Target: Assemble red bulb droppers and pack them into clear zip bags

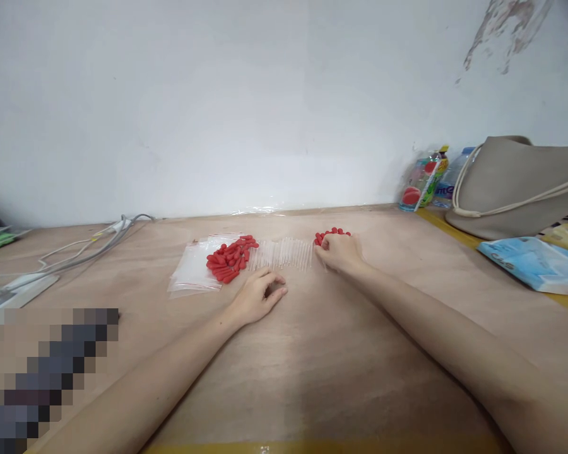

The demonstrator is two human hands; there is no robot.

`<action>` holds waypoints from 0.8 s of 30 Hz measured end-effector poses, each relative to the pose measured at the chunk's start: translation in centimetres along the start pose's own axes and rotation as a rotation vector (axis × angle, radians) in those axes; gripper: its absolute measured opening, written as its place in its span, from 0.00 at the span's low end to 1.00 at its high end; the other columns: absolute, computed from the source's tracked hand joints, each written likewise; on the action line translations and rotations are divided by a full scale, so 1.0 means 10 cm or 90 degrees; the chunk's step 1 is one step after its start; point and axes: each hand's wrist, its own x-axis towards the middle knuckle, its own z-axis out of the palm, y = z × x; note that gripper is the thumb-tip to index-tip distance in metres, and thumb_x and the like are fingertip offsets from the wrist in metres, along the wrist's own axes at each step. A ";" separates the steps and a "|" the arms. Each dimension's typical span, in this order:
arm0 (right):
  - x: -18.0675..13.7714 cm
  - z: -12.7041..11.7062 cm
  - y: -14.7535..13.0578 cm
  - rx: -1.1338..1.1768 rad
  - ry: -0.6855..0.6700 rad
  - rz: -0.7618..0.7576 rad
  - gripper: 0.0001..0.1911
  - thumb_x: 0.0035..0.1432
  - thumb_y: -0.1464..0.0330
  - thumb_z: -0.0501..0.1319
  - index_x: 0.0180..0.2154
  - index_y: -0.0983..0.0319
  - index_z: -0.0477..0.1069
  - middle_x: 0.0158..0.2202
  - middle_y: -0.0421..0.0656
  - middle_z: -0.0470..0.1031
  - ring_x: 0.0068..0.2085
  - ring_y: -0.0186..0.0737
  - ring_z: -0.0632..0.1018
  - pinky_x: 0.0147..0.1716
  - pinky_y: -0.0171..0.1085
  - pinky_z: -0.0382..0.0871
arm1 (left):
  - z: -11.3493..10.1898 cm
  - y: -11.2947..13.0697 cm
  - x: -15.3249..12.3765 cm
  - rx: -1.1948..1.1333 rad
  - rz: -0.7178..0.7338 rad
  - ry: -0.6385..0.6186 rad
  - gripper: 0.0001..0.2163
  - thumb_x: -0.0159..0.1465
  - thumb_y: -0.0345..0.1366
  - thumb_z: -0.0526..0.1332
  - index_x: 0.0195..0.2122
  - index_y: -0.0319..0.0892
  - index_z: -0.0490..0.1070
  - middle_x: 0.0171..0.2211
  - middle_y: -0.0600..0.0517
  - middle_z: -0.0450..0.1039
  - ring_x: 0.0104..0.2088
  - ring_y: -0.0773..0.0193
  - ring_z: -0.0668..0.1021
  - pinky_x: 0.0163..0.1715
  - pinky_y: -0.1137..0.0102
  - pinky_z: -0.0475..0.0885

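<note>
My left hand (260,296) rests on the table, fingers curved and apart from the thumb, with nothing between them. Just beyond it lies a row of thin clear tubes (281,253), side by side. A pile of small red bulb-shaped pieces (230,258) sits left of the row, partly on clear zip bags (194,270). At the row's right end my right hand (341,252) has its thumb and fingers closed in a pinch; what they hold is too small to make out. More red bulb-shaped pieces (334,232) show behind that hand, partly hidden by it.
The wooden table (246,384) meets a white wall at the back. Plastic bottles (419,183), a grey bag (515,183) and a blue packet (534,261) stand or lie at the right. White cables (94,243) and a power strip (23,290) are at the left.
</note>
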 end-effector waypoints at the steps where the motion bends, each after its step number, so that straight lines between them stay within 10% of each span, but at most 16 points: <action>1: 0.02 0.02 -0.06 -0.019 -0.015 0.002 0.15 0.53 0.62 0.51 0.22 0.62 0.70 0.25 0.45 0.73 0.30 0.41 0.71 0.38 0.43 0.52 | 0.00 0.00 0.00 0.009 0.002 0.002 0.06 0.60 0.36 0.55 0.35 0.41 0.69 0.33 0.51 0.68 0.31 0.66 0.71 0.32 0.70 0.67; 13: 0.23 0.09 -0.33 -0.070 -0.161 0.079 0.09 0.47 0.70 0.58 0.32 0.64 0.74 0.30 0.52 0.74 0.37 0.50 0.73 0.40 0.48 0.52 | -0.33 -0.41 0.06 0.502 -0.163 0.163 0.10 0.58 0.40 0.55 0.32 0.40 0.70 0.36 0.43 0.67 0.39 0.50 0.67 0.36 0.59 0.60; 24: 0.05 0.01 -0.27 -0.026 -0.066 0.004 0.13 0.57 0.69 0.47 0.33 0.65 0.70 0.32 0.53 0.74 0.34 0.48 0.72 0.38 0.45 0.51 | -0.36 -0.45 0.05 0.579 -0.179 0.184 0.12 0.59 0.38 0.51 0.28 0.39 0.71 0.34 0.41 0.68 0.37 0.50 0.67 0.34 0.59 0.58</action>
